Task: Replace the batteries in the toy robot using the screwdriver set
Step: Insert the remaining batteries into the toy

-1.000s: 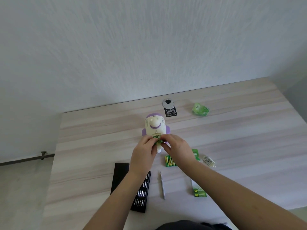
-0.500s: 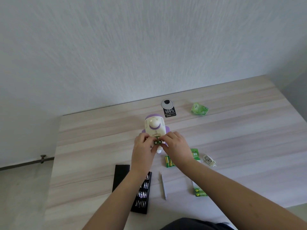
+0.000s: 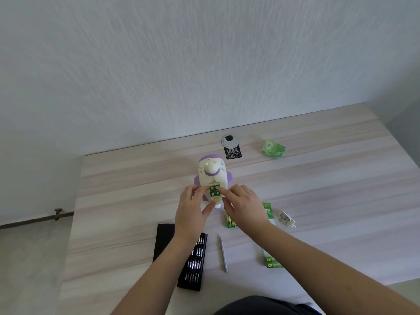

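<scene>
Two bare forearms reach forward over the wooden table. Nearest lie the black screwdriver set, a slim screwdriver and green battery packs. Farther on, loose batteries lie beside the right wrist. Left hand cradles the toy robot, fingers curled round its base. Right hand, forefinger extended, presses the green batteries in the open compartment. Beyond: crumpled green wrapper.

Both forearms reach up from the lower edge of the frame and converge at centre. The left hand has curled fingers and its thumb extended; the right hand points its index finger toward centre.
</scene>
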Demonstrator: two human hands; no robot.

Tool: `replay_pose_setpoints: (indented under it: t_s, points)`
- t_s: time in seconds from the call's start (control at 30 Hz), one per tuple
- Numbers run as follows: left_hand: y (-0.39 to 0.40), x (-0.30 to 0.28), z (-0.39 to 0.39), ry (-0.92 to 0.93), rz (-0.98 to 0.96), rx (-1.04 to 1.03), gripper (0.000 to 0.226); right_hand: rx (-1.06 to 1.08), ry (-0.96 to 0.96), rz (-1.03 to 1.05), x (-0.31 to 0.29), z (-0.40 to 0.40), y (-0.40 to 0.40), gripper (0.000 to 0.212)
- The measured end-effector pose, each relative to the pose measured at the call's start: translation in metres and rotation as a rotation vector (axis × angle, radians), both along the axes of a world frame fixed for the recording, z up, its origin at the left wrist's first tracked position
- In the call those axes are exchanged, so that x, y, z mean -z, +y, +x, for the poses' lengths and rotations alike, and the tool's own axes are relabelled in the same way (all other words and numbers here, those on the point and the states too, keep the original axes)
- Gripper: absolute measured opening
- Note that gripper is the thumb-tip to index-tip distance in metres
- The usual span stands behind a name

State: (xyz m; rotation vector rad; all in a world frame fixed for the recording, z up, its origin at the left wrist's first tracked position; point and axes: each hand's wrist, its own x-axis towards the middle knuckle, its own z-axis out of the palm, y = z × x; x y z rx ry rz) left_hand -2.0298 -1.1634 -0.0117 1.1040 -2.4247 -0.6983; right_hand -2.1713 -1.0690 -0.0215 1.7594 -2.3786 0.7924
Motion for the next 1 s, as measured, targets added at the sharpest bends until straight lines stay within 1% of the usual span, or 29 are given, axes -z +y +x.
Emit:
replay_pose_setpoints:
  t_s: [0.1,0.23,0.33,0.4,0.47,0.57,0.67,0.8,0.9,1.0]
  points:
    - [-0.002,0.001,0.004,-0.013,0.01,0.016,0.049,-0.053,0.106,0.035,0.002,0.003,0.007,0.03]
    - [-0.004,0.001,0.003,-0.017,0.05,0.011,0.053,-0.044,0.193,0.106,0.001,0.008,0.012,0.047]
    - [-0.006,-0.002,0.001,-0.013,0.058,0.021,0.058,-0.051,0.249,0.174,-0.001,0.011,0.014,0.053]
    - [-0.007,-0.005,0.0,0.001,0.062,0.029,0.064,-0.051,0.255,0.193,-0.004,0.012,0.014,0.052]
    - [-0.01,-0.006,-0.002,0.006,0.07,0.041,0.073,-0.038,0.219,0.176,-0.006,0.012,0.014,0.049]
    - [-0.02,-0.004,-0.004,-0.023,0.111,0.08,0.095,-0.031,0.169,0.165,-0.007,0.009,0.015,0.048]
    - [-0.032,-0.003,-0.006,-0.068,0.137,0.113,0.111,-0.039,0.197,0.22,-0.006,0.01,0.016,0.051]
    - [-0.037,-0.001,-0.008,-0.121,0.15,0.165,0.117,-0.041,0.234,0.278,-0.007,0.014,0.016,0.056]
    - [-0.033,-0.002,-0.007,-0.114,0.166,0.167,0.12,-0.009,0.128,0.229,-0.007,0.013,0.016,0.054]
    - [-0.03,-0.001,-0.005,-0.15,0.14,0.209,0.127,0.042,-0.082,0.251,-0.011,0.01,0.017,0.053]
